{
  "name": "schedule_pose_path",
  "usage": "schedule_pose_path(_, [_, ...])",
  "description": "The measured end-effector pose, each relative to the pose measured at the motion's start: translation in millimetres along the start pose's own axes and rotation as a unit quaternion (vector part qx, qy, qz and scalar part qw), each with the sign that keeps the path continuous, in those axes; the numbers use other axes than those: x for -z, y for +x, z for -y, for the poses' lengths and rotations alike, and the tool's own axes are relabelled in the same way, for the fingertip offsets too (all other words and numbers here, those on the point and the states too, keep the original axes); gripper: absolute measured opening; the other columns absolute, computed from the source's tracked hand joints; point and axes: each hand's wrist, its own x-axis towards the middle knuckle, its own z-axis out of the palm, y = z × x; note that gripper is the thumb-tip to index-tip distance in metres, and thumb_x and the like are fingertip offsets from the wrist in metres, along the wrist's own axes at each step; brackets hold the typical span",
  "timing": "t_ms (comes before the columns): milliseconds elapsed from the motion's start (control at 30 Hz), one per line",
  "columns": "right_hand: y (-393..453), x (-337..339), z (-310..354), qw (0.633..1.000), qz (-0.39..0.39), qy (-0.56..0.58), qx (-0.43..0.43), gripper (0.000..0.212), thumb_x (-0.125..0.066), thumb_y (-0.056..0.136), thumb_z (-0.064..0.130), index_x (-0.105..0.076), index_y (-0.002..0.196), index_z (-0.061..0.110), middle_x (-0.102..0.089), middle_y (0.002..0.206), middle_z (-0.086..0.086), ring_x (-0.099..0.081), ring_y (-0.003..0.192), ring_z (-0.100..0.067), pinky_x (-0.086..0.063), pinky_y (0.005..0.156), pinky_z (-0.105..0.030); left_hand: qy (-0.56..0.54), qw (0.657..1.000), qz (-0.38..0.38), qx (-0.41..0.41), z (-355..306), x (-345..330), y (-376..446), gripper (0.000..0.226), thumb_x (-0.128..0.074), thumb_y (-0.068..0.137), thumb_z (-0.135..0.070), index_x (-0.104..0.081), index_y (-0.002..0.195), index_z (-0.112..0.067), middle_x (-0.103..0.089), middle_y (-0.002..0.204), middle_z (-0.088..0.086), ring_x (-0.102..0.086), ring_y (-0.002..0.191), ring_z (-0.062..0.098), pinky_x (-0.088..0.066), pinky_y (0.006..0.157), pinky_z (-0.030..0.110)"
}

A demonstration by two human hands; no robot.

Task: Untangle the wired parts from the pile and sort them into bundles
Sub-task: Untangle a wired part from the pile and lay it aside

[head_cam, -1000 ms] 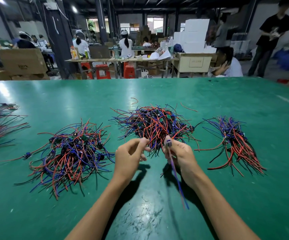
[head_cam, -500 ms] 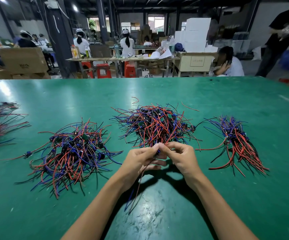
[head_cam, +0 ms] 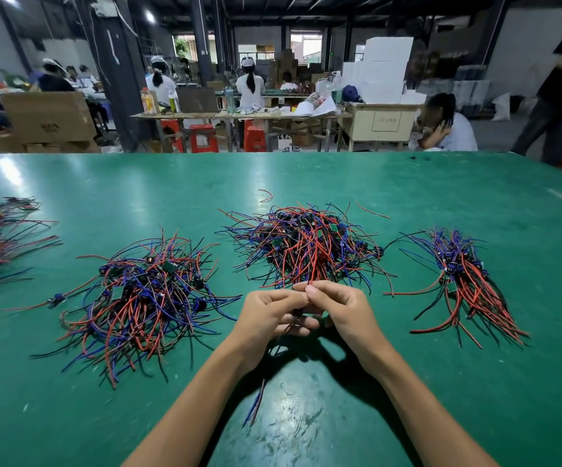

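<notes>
Both hands meet just in front of the middle pile, thumbs and forefingers tip to tip. Left hand pinches a wired part, a small dark piece showing between the palms, w/ its red and blue leads hanging down past the wrist toward the green table. Right hand is curled in too, thumb and forefinger pinching the top of the same part or a red wire end poking up; can't tell which.

Held up off the table prob. so the leads hang free and straighten instead of snagging back into the heap.

Neat bundle lies to the right, wires all running one way: looks like the sorted stack, so the part likely goes there. Loose tangle sits to the left, and more blurred wires at the far left edge. Middle pile looks like the one being worked, being nearest the fingers.
</notes>
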Motion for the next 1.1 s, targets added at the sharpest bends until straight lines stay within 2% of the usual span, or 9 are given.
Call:
schedule_pose_path(167, [-2.1,-12.2,-1.6,0.999,-0.052,0.000,0.012,0.021,-0.056,0.100,0.004,-0.076,0.094,-0.001,-0.075,0.077,-0.001,-0.068,0.064,-0.006,-0.051,0.052,-0.017,0.063,0.996,-0.030,-0.050,2.4,-2.7,0.3,0.017,-0.069,0.089,-0.004,-0.076,0.073,-0.006,-0.075,0.087,0.019,-0.062,0.052,0.018,-0.047,0.045,0.024])
schedule_pose_path(233, [-0.5,-15.3,-2.5,0.996,-0.082,0.016,-0.001,0.023,-0.054,0.099,0.004,-0.075,0.091,-0.001,-0.070,0.068,0.003,-0.061,0.052,-0.003,-0.045,0.044,-0.014,0.101,0.992,-0.033,-0.071,3.3,-4.3,1.2,0.021,-0.069,0.088,-0.002,-0.071,0.068,-0.006,-0.075,0.082,0.013,-0.059,0.049,0.017,-0.043,0.042,0.022])
schedule_pose_path(367, [7.5,-7.3,-3.1,0.990,-0.140,0.019,-0.020,0.026,-0.051,0.100,0.010,-0.075,0.091,0.005,-0.048,0.045,0.014,-0.036,0.036,-0.001,-0.031,0.036,-0.015,0.145,0.986,0.010,-0.079,1.4,-1.9,1.3,0.021,-0.070,0.087,-0.003,-0.069,0.067,-0.008,-0.070,0.076,0.026,-0.058,0.050,0.020,-0.041,0.040,0.022])
schedule_pose_path(500, [14.7,8.7,-1.9,0.974,-0.207,0.085,-0.042,0.025,-0.049,0.099,0.012,-0.073,0.093,0.007,-0.057,0.073,-0.009,-0.024,0.039,-0.005,-0.020,0.035,-0.017,0.179,0.979,0.071,-0.069,2.0,-1.1,-0.1,0.021,-0.069,0.089,0.000,-0.067,0.069,-0.007,-0.071,0.073,0.020,-0.059,0.050,0.019,-0.043,0.039,0.022])
schedule_pose_path(733, [14.5,21.5,3.6,0.942,-0.224,0.246,-0.051,0.020,-0.051,0.102,0.016,-0.069,0.094,0.012,-0.071,0.088,-0.003,-0.034,0.042,-0.005,-0.027,0.037,-0.018,0.151,0.982,0.103,-0.038,-1.6,-0.9,-4.6,0.019,-0.067,0.093,-0.009,-0.066,0.075,-0.009,-0.072,0.081,0.015,-0.054,0.043,0.018,-0.040,0.037,0.020])
schedule_pose_path(867, [7.1,25.2,5.3,0.992,-0.066,0.099,-0.052,0.033,-0.060,0.097,0.044,-0.077,0.100,0.016,-0.077,0.095,-0.008,-0.053,0.051,-0.009,-0.041,0.044,-0.020,0.156,0.984,0.078,-0.038,-2.4,3.3,-3.4,0.018,-0.064,0.097,-0.018,-0.074,0.087,-0.006,-0.074,0.084,0.011,-0.044,0.037,0.015,-0.032,0.034,0.018])
schedule_pose_path(933, [2.3,19.6,4.2,0.999,0.009,0.029,-0.044,0.032,-0.067,0.090,0.045,-0.079,0.100,0.017,-0.076,0.089,-0.007,-0.062,0.060,-0.012,-0.046,0.048,-0.020,0.159,0.984,0.067,-0.030,-2.4,4.2,-0.9,0.027,-0.062,0.099,-0.026,-0.075,0.091,-0.005,-0.073,0.078,0.005,-0.044,0.042,0.015,-0.033,0.035,0.018])
schedule_pose_path(1033, [3.6,16.9,4.6,0.999,-0.046,-0.009,-0.025,0.024,-0.067,0.095,0.035,-0.078,0.097,0.013,-0.078,0.090,-0.009,-0.070,0.068,-0.017,-0.052,0.052,-0.020,0.085,0.994,0.069,0.022,-4.0,9.0,2.2,0.036,-0.055,0.102,-0.033,-0.071,0.110,-0.002,-0.073,0.083,0.006,-0.046,0.046,0.010,-0.039,0.036,0.019])
schedule_pose_path(1100, [5.8,20.1,5.3,0.993,-0.108,0.016,-0.034,0.020,-0.063,0.098,0.030,-0.074,0.099,0.013,-0.079,0.091,-0.011,-0.074,0.070,-0.019,-0.055,0.053,-0.021,0.069,0.995,0.072,0.029,-4.5,16.7,4.5,0.029,-0.056,0.102,-0.023,-0.067,0.121,-0.005,-0.074,0.091,0.009,-0.048,0.049,0.009,-0.040,0.039,0.018])
